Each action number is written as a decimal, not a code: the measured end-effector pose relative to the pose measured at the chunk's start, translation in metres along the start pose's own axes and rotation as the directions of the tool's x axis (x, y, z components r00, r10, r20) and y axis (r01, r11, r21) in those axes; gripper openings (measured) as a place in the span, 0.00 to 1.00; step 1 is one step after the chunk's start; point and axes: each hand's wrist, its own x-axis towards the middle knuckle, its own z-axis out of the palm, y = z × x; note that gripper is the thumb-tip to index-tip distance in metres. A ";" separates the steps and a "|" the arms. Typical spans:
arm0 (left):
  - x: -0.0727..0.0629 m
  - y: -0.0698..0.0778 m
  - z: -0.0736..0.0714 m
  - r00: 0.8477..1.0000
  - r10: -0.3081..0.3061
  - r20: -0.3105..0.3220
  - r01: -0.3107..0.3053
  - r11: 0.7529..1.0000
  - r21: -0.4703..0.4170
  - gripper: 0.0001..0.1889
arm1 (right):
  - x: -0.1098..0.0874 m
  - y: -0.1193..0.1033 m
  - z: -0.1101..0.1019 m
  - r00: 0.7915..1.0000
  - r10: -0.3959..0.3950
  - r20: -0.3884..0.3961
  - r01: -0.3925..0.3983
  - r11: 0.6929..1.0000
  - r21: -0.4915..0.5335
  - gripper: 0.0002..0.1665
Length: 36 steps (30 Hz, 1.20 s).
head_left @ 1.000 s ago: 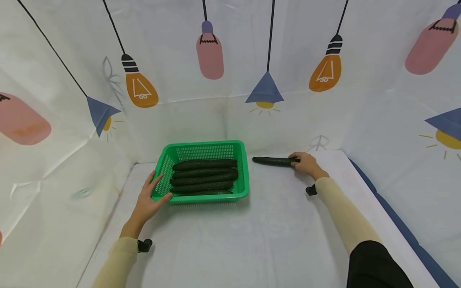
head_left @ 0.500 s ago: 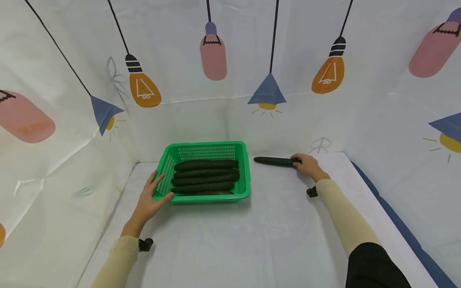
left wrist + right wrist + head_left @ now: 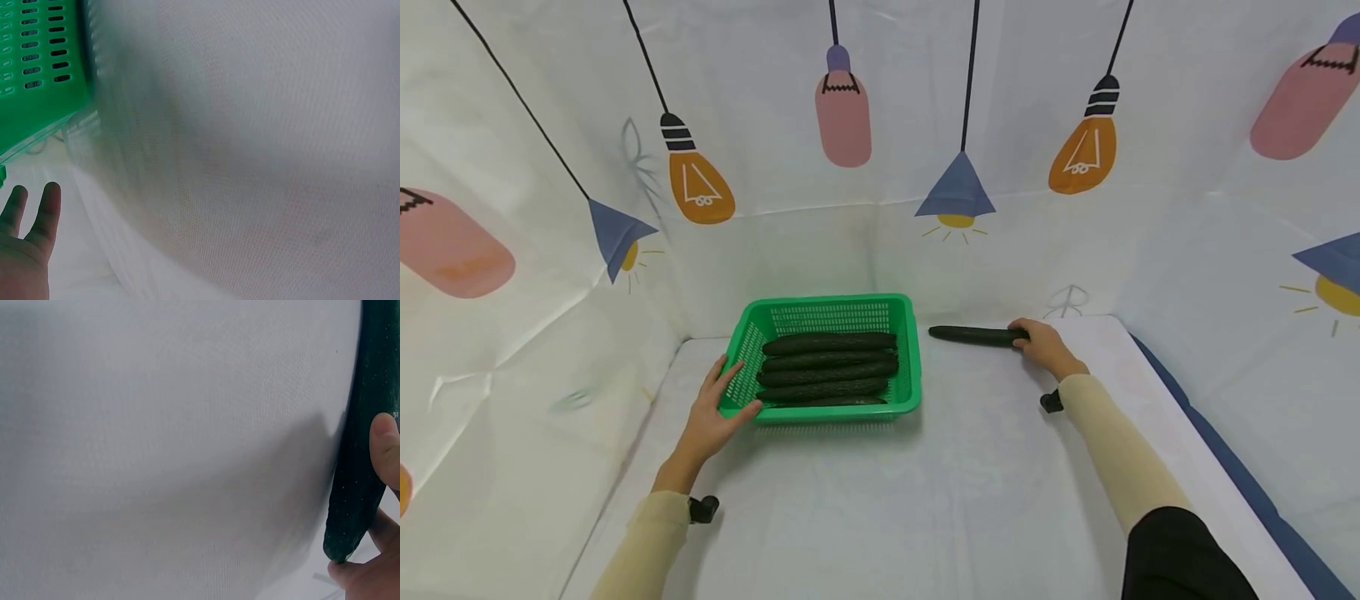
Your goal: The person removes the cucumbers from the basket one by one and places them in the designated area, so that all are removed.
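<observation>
A green plastic basket (image 3: 831,414) stands at the back of the table, with several dark green cucumbers (image 3: 827,342) lying side by side in it. My left hand (image 3: 706,423) rests against the basket's left side and front corner, fingers spread and fairly straight. Two of its fingers (image 3: 47,215) show extended beside the basket wall (image 3: 44,100) in the left wrist view. To the basket's right, a single cucumber (image 3: 973,336) lies on the table. My right hand (image 3: 1043,344) grips its right end; the right wrist view has the thumb (image 3: 384,447) pressed on the cucumber (image 3: 356,481).
A white cloth covers the table (image 3: 880,508). Behind and at the sides hangs a white sheet (image 3: 880,242) printed with lamps and bulbs, close behind the basket. Blue fabric (image 3: 1225,450) runs along the table's right edge.
The head view has shifted very slightly. Both hands, the basket and the cucumbers stay practically where they were.
</observation>
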 end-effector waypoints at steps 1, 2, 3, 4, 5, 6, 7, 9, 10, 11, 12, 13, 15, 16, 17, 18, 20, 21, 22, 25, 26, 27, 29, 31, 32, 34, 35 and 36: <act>0.000 -0.001 0.000 1.000 0.001 0.001 -0.001 1.000 -0.002 0.43 | 0.000 0.001 0.000 1.000 -0.002 -0.003 0.002 1.000 -0.008 0.21; -0.001 -0.002 0.000 1.000 0.004 0.000 -0.004 1.000 -0.003 0.43 | -0.001 0.002 0.001 1.000 -0.004 -0.005 0.004 1.000 -0.015 0.21; -0.001 -0.002 0.000 1.000 0.004 0.000 -0.004 1.000 -0.005 0.43 | -0.001 0.002 0.000 1.000 -0.008 -0.007 0.008 1.000 -0.024 0.21; -0.001 -0.001 0.000 1.000 0.005 0.000 -0.005 1.000 -0.007 0.43 | -0.001 0.003 -0.001 1.000 -0.009 -0.006 0.009 0.999 -0.033 0.21; 0.000 -0.001 0.000 1.000 0.006 0.000 -0.006 1.000 -0.007 0.43 | -0.001 0.003 -0.002 1.000 -0.006 -0.004 0.006 0.999 -0.034 0.22; 0.000 -0.001 0.000 1.000 0.006 0.000 -0.006 1.000 -0.008 0.43 | -0.001 0.004 -0.003 1.000 -0.009 -0.005 0.009 0.999 -0.039 0.22; 0.000 -0.001 0.000 1.000 0.007 0.000 -0.007 1.000 -0.009 0.43 | -0.001 0.004 -0.005 1.000 -0.009 -0.006 0.009 0.999 -0.039 0.22; 0.000 0.001 0.000 1.000 0.007 0.000 -0.007 1.000 -0.012 0.43 | -0.002 0.004 -0.007 1.000 -0.006 0.005 0.006 0.999 -0.038 0.22; 0.000 0.001 0.000 1.000 0.008 0.000 -0.008 1.000 -0.012 0.43 | -0.002 0.004 -0.008 1.000 -0.002 0.014 0.002 0.999 -0.035 0.22; -0.001 0.001 0.001 1.000 0.008 0.000 -0.008 1.000 -0.013 0.43 | -0.002 0.004 -0.008 1.000 0.003 0.021 -0.002 1.000 -0.031 0.23; -0.001 0.001 0.001 1.000 0.008 0.001 -0.008 1.000 -0.014 0.43 | -0.002 0.003 -0.009 1.000 0.006 0.028 -0.005 0.999 -0.034 0.23; -0.002 0.001 0.001 1.000 0.007 0.003 -0.007 1.000 -0.015 0.43 | -0.003 0.002 -0.009 0.999 0.014 0.035 -0.013 0.999 -0.035 0.23; -0.002 0.001 0.001 1.000 0.008 0.005 -0.008 1.000 -0.016 0.43 | -0.003 0.000 -0.011 0.999 0.029 0.043 -0.028 0.999 -0.030 0.25; -0.002 0.001 0.001 1.000 0.008 0.004 -0.008 1.000 -0.015 0.43 | -0.003 -0.001 -0.012 0.998 0.036 0.042 -0.035 0.999 -0.024 0.26; -0.001 0.001 0.001 1.000 0.009 0.004 -0.009 1.000 -0.015 0.43 | -0.003 -0.003 -0.014 0.998 0.041 0.040 -0.040 0.999 -0.020 0.27; -0.001 0.001 0.000 1.000 0.011 0.004 -0.010 1.000 -0.014 0.43 | -0.003 -0.004 -0.016 0.999 0.041 0.036 -0.040 0.999 -0.019 0.28; 0.000 0.001 -0.001 1.000 0.014 0.000 -0.014 1.000 -0.013 0.43 | -0.002 -0.010 -0.021 0.998 0.045 0.032 -0.045 0.999 0.000 0.30; 0.001 0.001 -0.002 1.000 0.014 -0.001 -0.014 1.000 -0.012 0.43 | -0.001 -0.013 -0.024 0.999 0.040 0.029 -0.040 0.999 0.011 0.31; 0.002 0.001 -0.002 1.000 0.014 -0.001 -0.014 1.000 -0.009 0.43 | 0.000 -0.017 -0.027 0.999 0.034 0.028 -0.034 0.999 0.019 0.32; 0.002 0.001 -0.004 1.000 0.009 0.005 -0.008 1.000 -0.005 0.43 | 0.003 -0.029 -0.035 1.000 0.004 0.021 -0.005 0.999 0.046 0.34; 0.002 0.001 -0.004 1.000 0.005 0.008 -0.005 1.000 -0.004 0.44 | 0.004 -0.034 -0.037 1.000 -0.011 0.021 0.010 0.999 0.047 0.35; 0.002 0.001 -0.004 1.000 0.000 0.011 0.000 1.000 -0.005 0.44 | 0.005 -0.038 -0.038 1.000 -0.022 0.019 0.021 0.998 0.052 0.36; 0.000 0.001 -0.003 1.000 -0.008 0.016 0.008 1.000 -0.006 0.44 | 0.007 -0.046 -0.039 0.999 -0.046 0.015 0.045 0.998 0.054 0.37; 0.000 0.001 -0.002 1.000 -0.012 0.021 0.012 1.000 -0.003 0.43 | 0.008 -0.055 -0.040 0.997 -0.070 0.010 0.070 0.996 0.056 0.38; -0.001 0.001 -0.001 1.000 -0.013 0.022 0.014 1.000 -0.002 0.43 | 0.009 -0.060 -0.040 0.997 -0.080 0.006 0.079 0.995 0.063 0.39; 0.000 0.001 -0.001 1.000 -0.014 0.022 0.014 1.000 -0.001 0.43 | 0.011 -0.071 -0.041 0.995 -0.105 -0.006 0.105 0.991 0.082 0.40; 0.000 0.002 -0.001 1.000 -0.013 0.020 0.013 1.000 0.000 0.43 | 0.012 -0.077 -0.042 0.993 -0.115 -0.010 0.116 0.989 0.091 0.41; 0.000 0.002 -0.001 1.000 -0.012 0.019 0.012 1.000 0.001 0.43 | 0.014 -0.083 -0.042 0.992 -0.128 -0.017 0.129 0.987 0.098 0.41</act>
